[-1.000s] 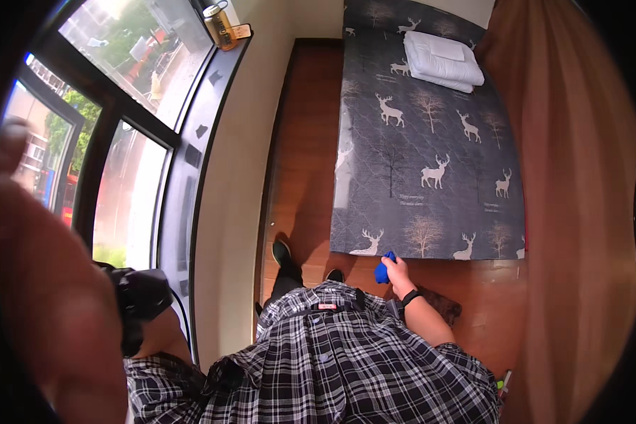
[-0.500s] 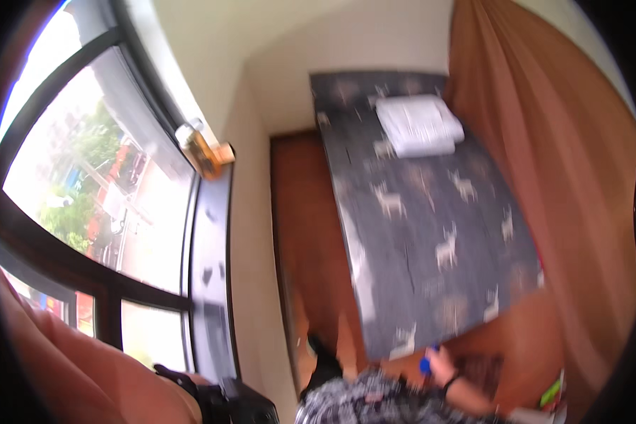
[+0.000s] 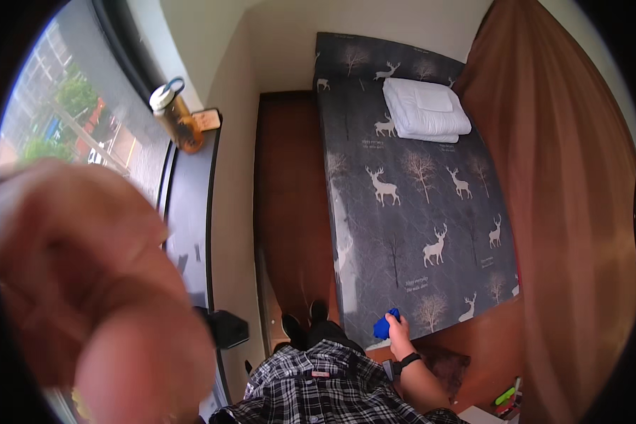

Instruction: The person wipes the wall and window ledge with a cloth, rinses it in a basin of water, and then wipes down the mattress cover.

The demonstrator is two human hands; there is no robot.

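Very close to the camera, my left hand (image 3: 85, 283) fills the left side, blurred. Whether its fingers hold anything cannot be made out. Low in the middle, my right hand (image 3: 401, 340) is closed round a small blue bundle (image 3: 385, 325), soft-looking like crumpled cloth or film. A dark band (image 3: 407, 360) circles that wrist. The bundle is over the near edge of a bed (image 3: 374, 233) with a grey cover patterned in white deer and trees. A folded white quilt (image 3: 427, 109) lies at the bed's far end.
An amber bottle (image 3: 180, 120) with a white lid stands on the windowsill (image 3: 191, 184) beside a small card-like object (image 3: 206, 119). A brown curtain (image 3: 565, 198) hangs along the right. Green and red items (image 3: 507, 399) lie low right. Reddish floor (image 3: 290, 191) runs between wall and bed.
My left hand has risen from the lower left to right before the camera. My right hand with the blue bundle has moved left, to the bed's near edge. The view has shifted.
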